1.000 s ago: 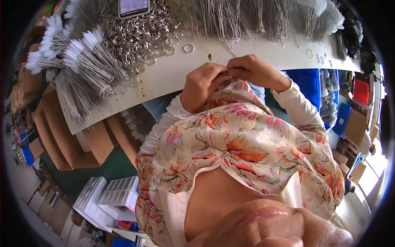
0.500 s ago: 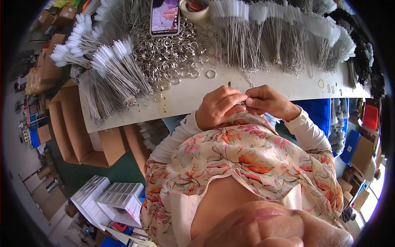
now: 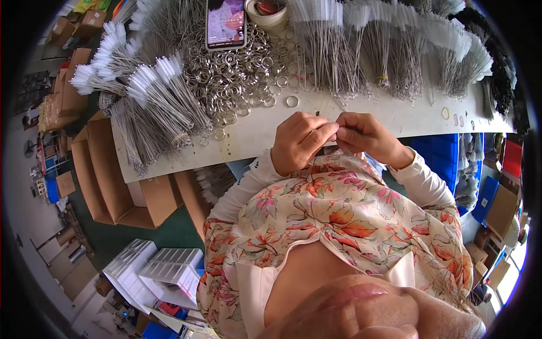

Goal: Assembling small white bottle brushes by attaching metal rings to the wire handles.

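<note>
Closest in, a floral blouse [image 3: 339, 220] with white sleeves fills the lower part of the view, and both forearms rise from it to the near edge of the bench [image 3: 248, 135]. The left hand [image 3: 299, 141] and the right hand [image 3: 367, 135] meet there, knuckle to knuckle, fingers pinched together on something thin and wiry between them; it is too small to tell exactly what it is, though a short dark tip pokes up just above the left hand. A single metal ring [image 3: 292, 101] lies on the bench just beyond the hands. Further back spreads a heap of metal rings [image 3: 231, 79], with a phone [image 3: 226, 24] lying on top of it, screen lit, and a roll of tape [image 3: 268, 12] beside that. Bundles of thin wire brushes with white tips [image 3: 164, 96] fan out to the left, and more bundles [image 3: 389, 51] line the far right of the bench. Below the bench on the left stand open cardboard boxes [image 3: 113, 175].
</note>
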A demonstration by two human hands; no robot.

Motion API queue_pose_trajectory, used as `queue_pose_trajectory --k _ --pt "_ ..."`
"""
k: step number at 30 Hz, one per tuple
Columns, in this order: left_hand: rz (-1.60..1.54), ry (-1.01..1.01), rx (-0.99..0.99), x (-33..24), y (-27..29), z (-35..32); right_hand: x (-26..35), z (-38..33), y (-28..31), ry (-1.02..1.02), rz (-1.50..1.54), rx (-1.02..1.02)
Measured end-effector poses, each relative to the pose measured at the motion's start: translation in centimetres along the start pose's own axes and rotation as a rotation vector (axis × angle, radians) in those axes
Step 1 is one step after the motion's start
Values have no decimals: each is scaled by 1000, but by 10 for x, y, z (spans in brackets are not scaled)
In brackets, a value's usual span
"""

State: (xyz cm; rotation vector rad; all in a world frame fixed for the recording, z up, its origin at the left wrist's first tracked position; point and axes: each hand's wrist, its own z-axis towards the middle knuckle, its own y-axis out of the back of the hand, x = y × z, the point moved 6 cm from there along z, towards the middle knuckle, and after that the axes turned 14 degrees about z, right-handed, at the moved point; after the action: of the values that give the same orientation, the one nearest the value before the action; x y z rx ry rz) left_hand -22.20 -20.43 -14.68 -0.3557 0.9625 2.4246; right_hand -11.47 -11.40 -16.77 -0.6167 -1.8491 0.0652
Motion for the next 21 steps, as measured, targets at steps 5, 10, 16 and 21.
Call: queue_pose_trajectory --k 5,10,16,21 --pt "25 -75 -17 -7 4 0 -6 -3 -5 -220 215 183" --pt "185 151 114 42 0 -16 7 -5 18 -13 -331 31" --pt "272 326 337 76 -5 -27 -14 -10 27 227 -1669 -188" --pt "295 334 369 79 -11 -28 -11 -10 31 206 -1466 -166"
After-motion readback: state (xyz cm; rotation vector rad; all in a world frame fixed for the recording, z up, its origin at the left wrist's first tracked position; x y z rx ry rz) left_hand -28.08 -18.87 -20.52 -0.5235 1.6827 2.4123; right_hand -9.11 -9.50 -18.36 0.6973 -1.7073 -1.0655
